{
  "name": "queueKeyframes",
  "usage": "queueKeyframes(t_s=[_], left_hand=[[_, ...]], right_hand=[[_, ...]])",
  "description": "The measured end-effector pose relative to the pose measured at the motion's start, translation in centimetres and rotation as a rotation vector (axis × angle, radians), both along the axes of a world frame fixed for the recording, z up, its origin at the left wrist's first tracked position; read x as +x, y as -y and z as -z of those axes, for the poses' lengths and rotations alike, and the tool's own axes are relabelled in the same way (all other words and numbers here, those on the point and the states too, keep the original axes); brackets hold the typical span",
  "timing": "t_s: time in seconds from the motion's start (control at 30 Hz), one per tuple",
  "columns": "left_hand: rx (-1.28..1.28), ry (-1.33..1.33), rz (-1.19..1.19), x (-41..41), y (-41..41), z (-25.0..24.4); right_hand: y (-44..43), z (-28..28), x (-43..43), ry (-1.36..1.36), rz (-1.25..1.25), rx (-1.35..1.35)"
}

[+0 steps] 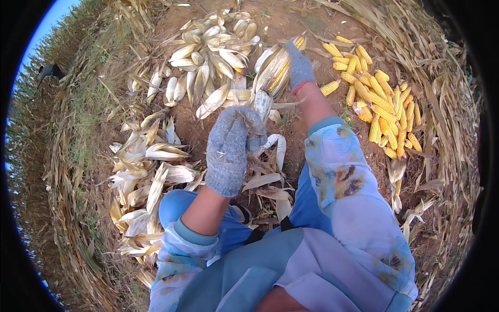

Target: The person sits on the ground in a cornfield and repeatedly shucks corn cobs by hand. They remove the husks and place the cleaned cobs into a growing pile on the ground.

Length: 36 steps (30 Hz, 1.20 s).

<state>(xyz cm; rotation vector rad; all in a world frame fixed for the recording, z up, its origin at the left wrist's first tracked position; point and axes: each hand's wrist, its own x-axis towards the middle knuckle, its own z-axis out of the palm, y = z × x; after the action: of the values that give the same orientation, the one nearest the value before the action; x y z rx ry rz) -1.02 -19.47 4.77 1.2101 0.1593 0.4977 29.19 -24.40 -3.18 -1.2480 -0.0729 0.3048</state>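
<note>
My right hand (pixel 301 66), in a grey knit glove, has its fingers across a partly husked corn ear (pixel 280 74). Yellow kernels show on both sides of the fingers, between pale dry husk leaves. Closer to me, my left hand (pixel 230 150), also gloved, is curled with wisps of dry fibre at its fingers. A whitish, dark-flecked husk piece (pixel 263 102) lies just beyond those fingers; whether the left hand grips it is hidden. Below, a pale husk strip (pixel 279 150) curves beside the left thumb.
Ears still in husk (pixel 210 50) lie heaped at the far left-centre. Bare yellow cobs (pixel 374 93) form a pile on the right. Loose husks (pixel 148 191) cover soil beside my left knee (pixel 175 204). Dry stalks (pixel 440 101) border the right side.
</note>
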Motion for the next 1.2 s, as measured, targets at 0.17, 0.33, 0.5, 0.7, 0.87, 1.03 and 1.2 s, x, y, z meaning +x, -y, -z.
queueKeyframes(t_s=[0.17,0.33,0.5,0.7,0.87,1.03,1.2], left_hand=[[0.141,-0.059,-0.096,-0.1,-6.4,2.5],[0.021,-0.101,-0.37,0.0,-9.4,2.4],[0.384,-0.04,-0.475,1.7,-7.8,0.7],[0.24,-0.116,-0.457,1.5,-9.6,2.6],[0.452,-0.017,-0.572,1.2,-8.7,2.5],[0.047,0.059,-0.62,2.1,-8.4,3.2],[-0.186,0.136,-0.518,2.4,-8.1,2.4]], right_hand=[[-1.0,-0.4,-1.9,0.526,-0.051,-0.372],[-2.3,-3.2,-9.7,0.753,-0.423,-0.425],[-3.4,-3.5,-15.0,0.821,-0.663,-0.373],[-3.5,-4.6,-18.2,0.892,-0.748,-0.348],[-3.1,-5.0,-18.0,0.945,-0.731,-0.459],[-2.9,-5.2,-18.7,1.029,-0.661,-0.427],[-2.8,-5.1,-18.1,1.045,-0.662,-0.422]])
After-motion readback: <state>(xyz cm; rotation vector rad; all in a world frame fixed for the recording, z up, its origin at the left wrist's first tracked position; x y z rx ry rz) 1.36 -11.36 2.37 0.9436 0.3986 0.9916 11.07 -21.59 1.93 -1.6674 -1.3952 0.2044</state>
